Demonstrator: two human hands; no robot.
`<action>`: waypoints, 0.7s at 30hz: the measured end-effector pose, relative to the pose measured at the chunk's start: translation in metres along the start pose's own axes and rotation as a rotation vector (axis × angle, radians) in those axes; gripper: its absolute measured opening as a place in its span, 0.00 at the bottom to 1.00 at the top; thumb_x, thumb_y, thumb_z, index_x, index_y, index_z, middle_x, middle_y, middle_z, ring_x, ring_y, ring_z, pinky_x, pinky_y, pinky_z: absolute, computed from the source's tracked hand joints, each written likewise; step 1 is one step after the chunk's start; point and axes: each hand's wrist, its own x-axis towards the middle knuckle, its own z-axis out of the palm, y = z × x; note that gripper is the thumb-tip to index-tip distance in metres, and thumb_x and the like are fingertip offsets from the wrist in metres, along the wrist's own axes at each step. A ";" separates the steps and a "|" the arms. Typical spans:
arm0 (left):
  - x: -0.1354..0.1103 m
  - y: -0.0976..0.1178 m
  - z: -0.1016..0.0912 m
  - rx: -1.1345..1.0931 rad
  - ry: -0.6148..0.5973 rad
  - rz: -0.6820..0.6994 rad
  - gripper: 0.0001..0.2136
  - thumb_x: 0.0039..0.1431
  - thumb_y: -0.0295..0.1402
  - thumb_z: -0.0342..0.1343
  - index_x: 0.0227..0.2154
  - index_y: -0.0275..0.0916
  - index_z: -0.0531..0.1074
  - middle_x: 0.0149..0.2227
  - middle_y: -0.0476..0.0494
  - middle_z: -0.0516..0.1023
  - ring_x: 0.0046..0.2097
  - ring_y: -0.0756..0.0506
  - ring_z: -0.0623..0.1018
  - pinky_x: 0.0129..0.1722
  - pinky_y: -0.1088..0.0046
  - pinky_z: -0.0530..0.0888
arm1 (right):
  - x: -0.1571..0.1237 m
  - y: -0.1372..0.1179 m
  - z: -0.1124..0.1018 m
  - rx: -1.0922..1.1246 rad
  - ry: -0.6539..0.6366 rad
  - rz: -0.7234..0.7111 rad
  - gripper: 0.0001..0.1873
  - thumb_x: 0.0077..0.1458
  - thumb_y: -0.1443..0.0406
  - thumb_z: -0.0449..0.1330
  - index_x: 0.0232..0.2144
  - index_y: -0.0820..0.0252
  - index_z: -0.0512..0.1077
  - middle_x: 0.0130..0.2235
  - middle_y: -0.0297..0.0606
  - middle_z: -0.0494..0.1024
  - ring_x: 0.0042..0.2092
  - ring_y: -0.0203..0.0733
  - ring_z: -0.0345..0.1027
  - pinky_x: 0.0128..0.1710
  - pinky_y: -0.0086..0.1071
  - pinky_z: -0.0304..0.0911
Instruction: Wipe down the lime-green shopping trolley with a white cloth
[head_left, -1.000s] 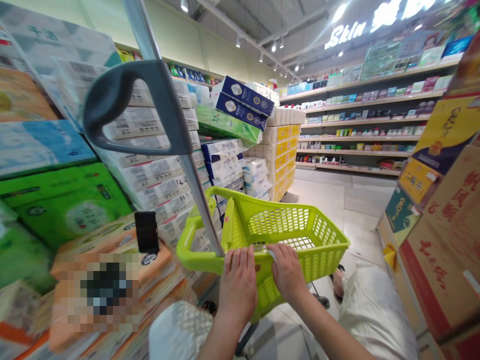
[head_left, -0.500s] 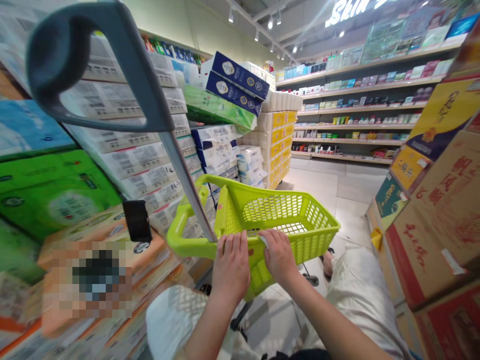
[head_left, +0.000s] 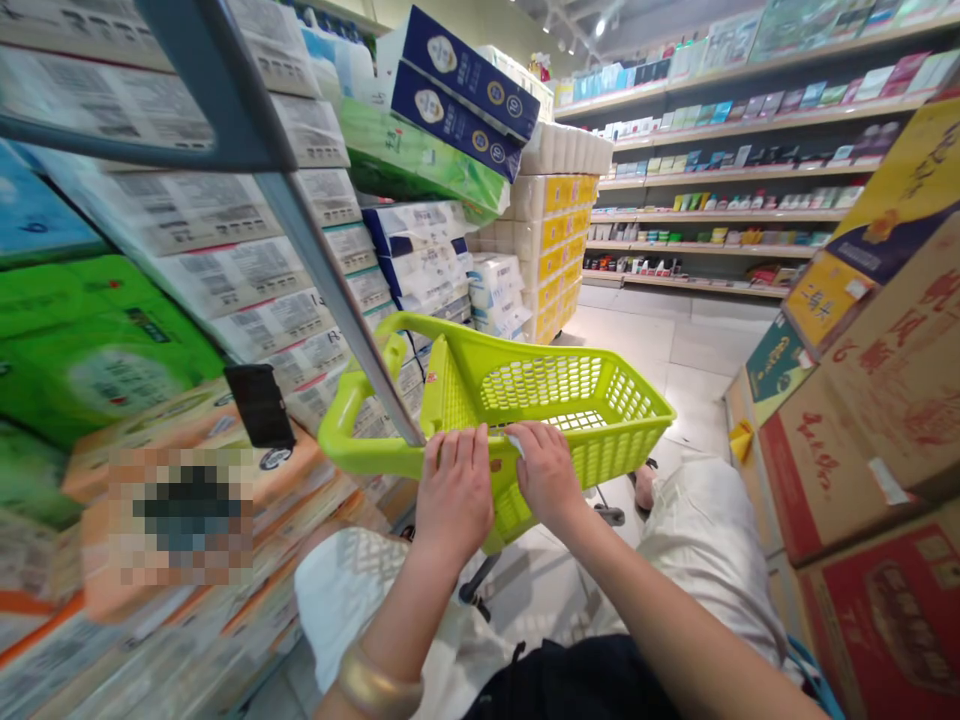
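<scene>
A lime-green plastic shopping basket (head_left: 615,440) on a wheeled frame stands in front of my knees. A long metal pull rod (head_left: 330,290) with a grey loop handle (head_left: 247,110) rises at its left. My left hand (head_left: 454,500) lies over the near rim, fingers together and hooked on it; a gold-coloured bangle (head_left: 381,680) circles that wrist. Just right of it, my right hand (head_left: 549,480) is closed at the same rim. A small white scrap (head_left: 516,444), like tissue or cloth, shows under its fingers. My fingertips are partly hidden behind the rim.
Stacked tissue packs (head_left: 420,260) rise on the left. A black phone-like object (head_left: 260,405) stands on orange packs (head_left: 292,475). Cardboard cartons (head_left: 847,470) line the right. Shelves of small goods (head_left: 720,215) stand at the back beyond the tiled floor (head_left: 637,335).
The view has tipped downward and shifted slightly, so the basket and shelves sit higher in the picture. Both hands remain at the near rim, and the bangle has come into view.
</scene>
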 end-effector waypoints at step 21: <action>0.001 0.002 -0.007 -0.038 0.019 -0.030 0.23 0.52 0.28 0.52 0.54 0.30 0.67 0.49 0.34 0.74 0.54 0.36 0.69 0.62 0.55 0.57 | -0.009 0.016 0.001 -0.029 0.069 0.107 0.23 0.50 0.78 0.49 0.46 0.61 0.71 0.45 0.45 0.74 0.50 0.48 0.62 0.55 0.41 0.55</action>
